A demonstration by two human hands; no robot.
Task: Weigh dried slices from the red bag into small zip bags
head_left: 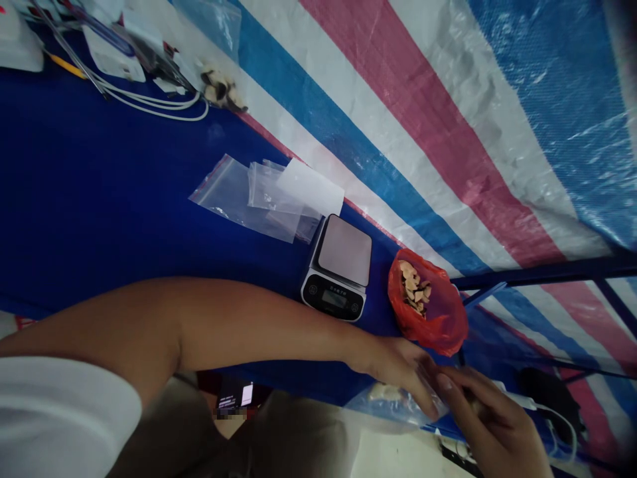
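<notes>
My left hand (395, 368) reaches in from the left on a bare forearm and grips a clear plastic bag (393, 405) holding pale pieces. My right hand (492, 418) comes in from the lower right and pinches the same bag near its edge, with the fingertips of both hands almost meeting. Just above them, a red plastic bag (428, 309) lies open, holding pale chips. A digital kitchen scale (338, 269) stands to the left of it, with nothing on its platform.
Several clear zip bags (253, 199) and a white paper slip (311, 187) lie beyond the scale on a blue table covering (124, 199). White cables and white devices (114, 56) sit at the top left. A striped tarpaulin (423, 133) fills the upper right.
</notes>
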